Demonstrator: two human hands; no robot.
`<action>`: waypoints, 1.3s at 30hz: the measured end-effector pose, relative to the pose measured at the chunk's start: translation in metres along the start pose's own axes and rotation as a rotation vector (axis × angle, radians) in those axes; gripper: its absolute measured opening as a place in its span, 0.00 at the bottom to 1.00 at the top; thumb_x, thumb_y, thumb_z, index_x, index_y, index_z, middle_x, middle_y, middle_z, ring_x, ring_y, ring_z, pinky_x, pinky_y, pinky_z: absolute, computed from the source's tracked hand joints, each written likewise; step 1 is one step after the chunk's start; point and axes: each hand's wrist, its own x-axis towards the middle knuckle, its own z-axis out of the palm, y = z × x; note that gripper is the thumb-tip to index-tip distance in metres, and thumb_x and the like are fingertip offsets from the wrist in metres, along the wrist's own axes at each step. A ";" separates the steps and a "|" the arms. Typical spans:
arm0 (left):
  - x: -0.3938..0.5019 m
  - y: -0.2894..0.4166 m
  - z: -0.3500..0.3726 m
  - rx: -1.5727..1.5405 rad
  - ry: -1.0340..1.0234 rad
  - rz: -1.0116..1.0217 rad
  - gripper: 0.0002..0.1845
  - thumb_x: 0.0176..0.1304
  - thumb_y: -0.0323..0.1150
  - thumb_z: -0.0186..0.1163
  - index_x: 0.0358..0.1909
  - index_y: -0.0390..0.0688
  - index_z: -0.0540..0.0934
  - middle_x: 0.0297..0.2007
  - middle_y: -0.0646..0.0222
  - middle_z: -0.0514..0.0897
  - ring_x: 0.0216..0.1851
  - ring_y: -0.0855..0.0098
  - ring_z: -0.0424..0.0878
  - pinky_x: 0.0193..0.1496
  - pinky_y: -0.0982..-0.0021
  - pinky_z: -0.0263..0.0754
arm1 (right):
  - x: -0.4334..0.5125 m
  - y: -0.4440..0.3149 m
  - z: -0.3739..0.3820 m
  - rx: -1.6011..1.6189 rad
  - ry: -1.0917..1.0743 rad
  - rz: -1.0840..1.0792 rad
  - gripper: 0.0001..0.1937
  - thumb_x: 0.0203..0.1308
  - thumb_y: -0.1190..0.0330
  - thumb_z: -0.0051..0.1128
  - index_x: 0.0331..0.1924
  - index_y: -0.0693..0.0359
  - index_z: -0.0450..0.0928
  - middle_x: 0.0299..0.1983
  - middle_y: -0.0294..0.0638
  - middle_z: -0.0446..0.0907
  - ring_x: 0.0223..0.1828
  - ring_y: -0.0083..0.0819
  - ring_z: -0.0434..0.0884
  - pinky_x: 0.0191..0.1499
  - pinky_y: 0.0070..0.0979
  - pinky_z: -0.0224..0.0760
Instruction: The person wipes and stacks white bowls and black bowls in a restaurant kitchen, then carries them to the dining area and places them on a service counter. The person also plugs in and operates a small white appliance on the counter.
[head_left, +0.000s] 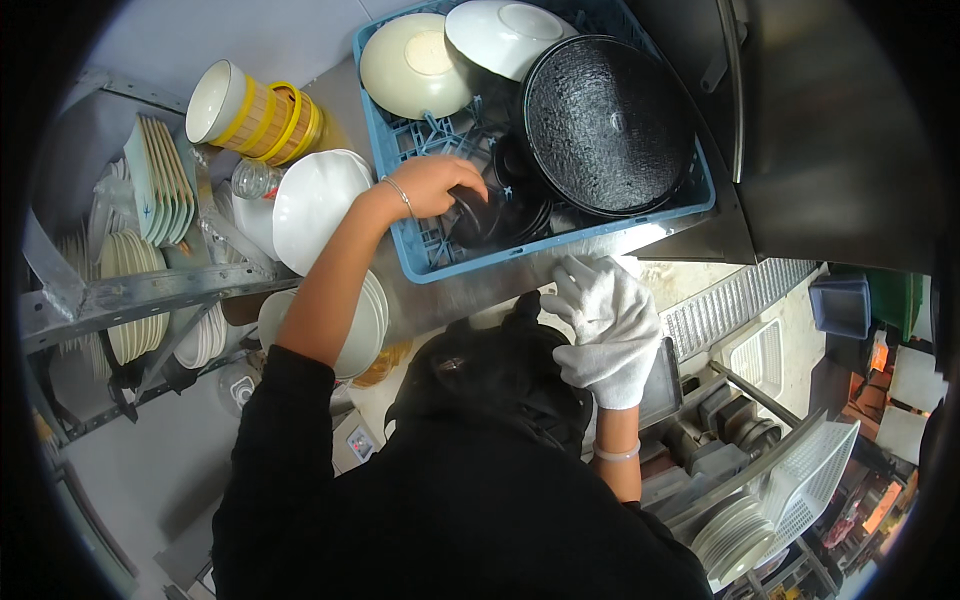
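My bare left hand (442, 184), with a thin bracelet at the wrist, reaches into a blue plastic dishwasher rack (480, 259). Its fingers grip the rim of a small black dish (472, 217); some fingertips are hidden. Beside that dish stand more small black dishes (525, 217) on edge. A large round black lid or pan (611, 124) leans at the rack's right side. At the back are a cream bowl (409, 71) and a white bowl (502, 34), bases showing. My right hand (607, 322), in a white knit glove, hovers before the counter edge, fingers loosely bent and apart, holding nothing visible.
White plates (319, 214) and yellow-banded buckets (266, 116) stand left on the steel counter (442, 296). A metal shelf (165, 296) holds stacked plates. A stainless machine (840, 135) adjoins the rack. Lower right, a rack holds pans, a white basket (814, 480) and plates (731, 536).
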 end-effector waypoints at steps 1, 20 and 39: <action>0.002 0.007 -0.007 0.032 -0.013 0.009 0.27 0.41 0.12 0.51 0.43 0.47 0.84 0.50 0.73 0.83 0.55 0.63 0.78 0.55 0.66 0.74 | -0.001 0.001 0.001 0.085 -0.003 0.030 0.30 0.27 0.80 0.61 0.45 0.72 0.70 0.52 0.45 0.76 0.53 0.31 0.73 0.59 0.19 0.66; 0.022 -0.024 0.046 0.467 -0.152 0.344 0.23 0.49 0.23 0.64 0.49 0.53 0.80 0.48 0.73 0.78 0.50 0.66 0.77 0.46 0.65 0.77 | -0.016 0.019 0.015 0.705 0.020 0.205 0.31 0.33 0.90 0.53 0.50 0.76 0.62 0.53 0.50 0.74 0.57 0.35 0.77 0.57 0.28 0.78; -0.001 0.101 0.057 -0.463 0.068 -0.099 0.16 0.70 0.42 0.58 0.48 0.39 0.78 0.41 0.59 0.84 0.41 0.65 0.84 0.45 0.67 0.76 | 0.007 -0.010 0.040 0.484 0.086 -0.045 0.30 0.29 0.67 0.73 0.45 0.63 0.76 0.46 0.40 0.79 0.48 0.32 0.78 0.54 0.30 0.71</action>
